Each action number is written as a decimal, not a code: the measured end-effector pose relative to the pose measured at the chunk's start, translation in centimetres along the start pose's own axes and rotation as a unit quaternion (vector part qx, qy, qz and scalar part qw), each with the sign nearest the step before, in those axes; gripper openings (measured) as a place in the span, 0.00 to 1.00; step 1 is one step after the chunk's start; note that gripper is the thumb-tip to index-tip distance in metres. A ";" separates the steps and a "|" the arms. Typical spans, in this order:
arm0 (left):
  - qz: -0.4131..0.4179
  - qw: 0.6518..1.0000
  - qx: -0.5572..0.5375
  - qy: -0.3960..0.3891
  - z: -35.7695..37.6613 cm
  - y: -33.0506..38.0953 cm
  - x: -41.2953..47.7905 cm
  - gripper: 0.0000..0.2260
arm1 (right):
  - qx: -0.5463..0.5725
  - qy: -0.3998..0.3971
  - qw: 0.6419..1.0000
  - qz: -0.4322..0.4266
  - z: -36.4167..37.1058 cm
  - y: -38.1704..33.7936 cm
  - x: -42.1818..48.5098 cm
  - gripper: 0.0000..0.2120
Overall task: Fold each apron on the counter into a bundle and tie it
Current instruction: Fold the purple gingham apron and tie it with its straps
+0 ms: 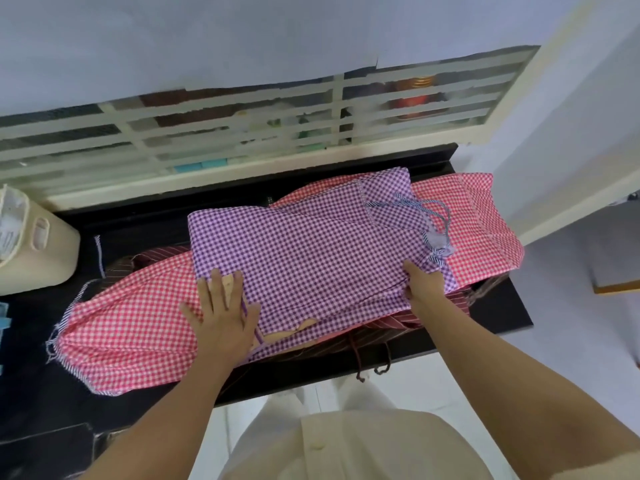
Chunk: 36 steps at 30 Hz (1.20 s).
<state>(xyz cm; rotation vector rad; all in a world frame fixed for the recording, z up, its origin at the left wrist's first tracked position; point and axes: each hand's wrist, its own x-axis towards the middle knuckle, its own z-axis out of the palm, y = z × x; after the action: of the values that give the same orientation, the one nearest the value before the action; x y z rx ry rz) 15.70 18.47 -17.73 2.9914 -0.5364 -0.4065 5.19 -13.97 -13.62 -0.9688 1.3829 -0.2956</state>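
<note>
A purple gingham apron [304, 251] lies folded flat on top of a red gingham apron [138, 323], which is spread across the black counter [512, 313]. A dark red striped apron [398, 323] shows beneath both. My left hand [221, 313] presses flat on the purple apron's near left corner, fingers straight. My right hand [424, 285] grips the purple apron's near right edge, fingers curled under the fabric. The purple apron's striped ties [429, 220] lie bunched on its right side.
A cream plastic basket [34, 244] stands at the counter's left. A louvred window [277, 126] runs behind the counter. Dark brown ties [370, 362] hang over the front edge. White floor tiles lie below, and a wall corner stands to the right.
</note>
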 end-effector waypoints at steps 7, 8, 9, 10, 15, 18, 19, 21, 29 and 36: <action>0.103 0.994 0.023 -0.007 -0.3 -2.7 -1.1 0.40 | -0.037 0.065 0.997 -0.025 -0.4 1.6 -0.9 0.29; 0.107 0.994 0.022 -0.010 -0.2 -3.0 -1.2 0.40 | -0.045 0.077 0.996 -0.023 -0.6 2.0 -1.0 0.29; 0.113 0.993 0.020 -0.010 -0.2 -3.3 -1.3 0.40 | -0.053 0.086 0.995 -0.025 -0.7 2.4 -1.3 0.28; 0.119 0.993 0.019 -0.008 -0.2 -3.5 -1.4 0.39 | -0.061 0.092 0.993 -0.030 -0.9 2.7 -1.4 0.27; 0.141 0.989 0.035 -0.010 0.0 -4.1 -1.2 0.40 | -0.072 0.098 0.992 -0.036 -1.6 3.1 -2.0 0.24; 0.144 0.989 0.035 -0.001 -0.1 -3.8 -1.2 0.40 | -0.070 0.102 0.992 -0.030 -1.6 3.0 -1.7 0.25; 0.144 0.989 0.036 0.005 -0.3 -3.5 -1.1 0.39 | -0.068 0.101 0.992 -0.029 -1.6 2.8 -1.4 0.26; 0.147 0.988 0.040 0.008 -0.5 -2.6 -1.0 0.37 | -0.062 0.091 0.994 -0.026 -1.4 2.2 -1.1 0.27; 0.173 0.984 0.020 0.028 -0.1 -0.1 0.1 0.35 | -0.258 0.307 0.904 -0.146 -1.4 -0.6 -1.2 0.35; 0.162 0.986 0.000 -0.028 -0.4 4.2 1.8 0.36 | -0.492 -0.170 0.707 -0.479 7.4 1.6 -3.1 0.31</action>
<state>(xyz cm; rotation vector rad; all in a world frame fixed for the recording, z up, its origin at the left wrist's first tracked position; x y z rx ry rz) 16.04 13.93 -17.33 2.8252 -1.0077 -0.4614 10.65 -7.92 -13.39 -2.4985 0.4759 -0.0878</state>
